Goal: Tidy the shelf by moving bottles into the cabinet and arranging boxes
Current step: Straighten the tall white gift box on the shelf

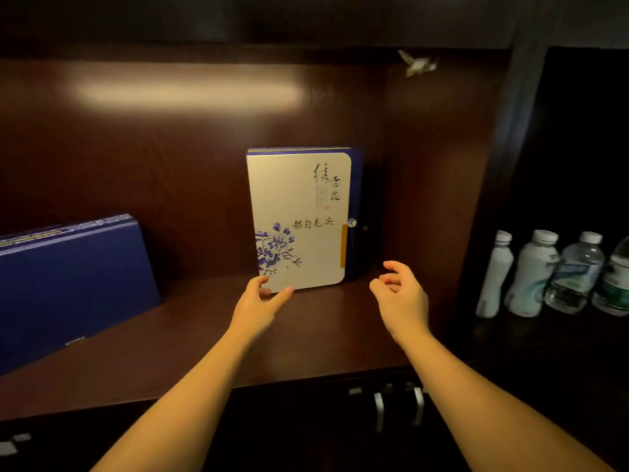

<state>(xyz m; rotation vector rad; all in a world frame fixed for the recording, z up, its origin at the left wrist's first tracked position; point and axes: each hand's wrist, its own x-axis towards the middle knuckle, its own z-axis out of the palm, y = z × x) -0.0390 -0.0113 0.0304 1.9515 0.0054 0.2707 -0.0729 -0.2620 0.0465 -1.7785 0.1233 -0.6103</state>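
The blue box [68, 284] at lower left runs off the frame's left edge. At the right edge, the last bottle [614, 281] is cut off, and its label is too blurred to read. The white box [299, 219] hides most of a blue box behind it [356, 212]. The small print under the calligraphy is illegible.

A cream-fronted rectangular box with blue flower print [299, 219] is stood upright on the dark wooden shelf [190, 338], leaned against the back panel. Its lower left corner is touched by the fingertips of the left hand [260, 303]. The right hand [401, 294] is held open, just right of the box and apart from it. A dark blue flat box [73, 284] is seen tilted well left of it; four clear plastic bottles [551, 274] are stood far right.
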